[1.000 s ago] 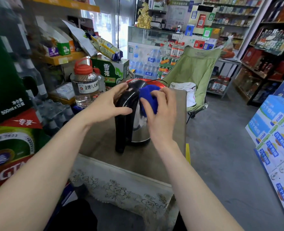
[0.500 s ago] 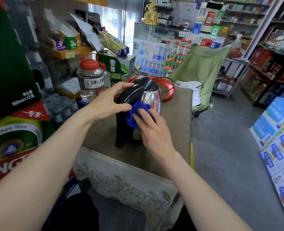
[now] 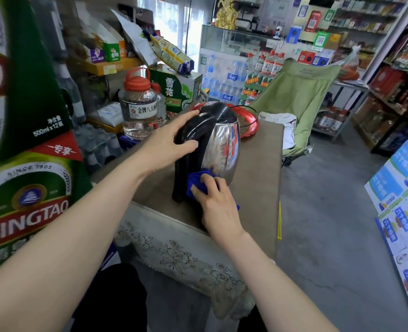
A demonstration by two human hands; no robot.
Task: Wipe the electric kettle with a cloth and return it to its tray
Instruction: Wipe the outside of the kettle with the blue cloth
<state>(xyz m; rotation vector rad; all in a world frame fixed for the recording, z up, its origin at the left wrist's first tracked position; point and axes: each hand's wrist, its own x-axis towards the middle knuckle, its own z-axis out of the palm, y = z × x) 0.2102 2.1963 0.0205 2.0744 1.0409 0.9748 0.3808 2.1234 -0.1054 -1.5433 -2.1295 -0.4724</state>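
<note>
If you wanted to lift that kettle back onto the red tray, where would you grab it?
Probably by the black handle, coming from the near left side. It arches from the lid down to the base of the kettle, leaving a gap for fingers. The left hand already rests there, while the steel body is smooth and rounded. The tray lies just behind.

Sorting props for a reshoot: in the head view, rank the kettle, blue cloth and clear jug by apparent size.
1. kettle, nearer the camera
2. clear jug, farther back, so unsure
3. blue cloth, mostly under the right hand
</note>
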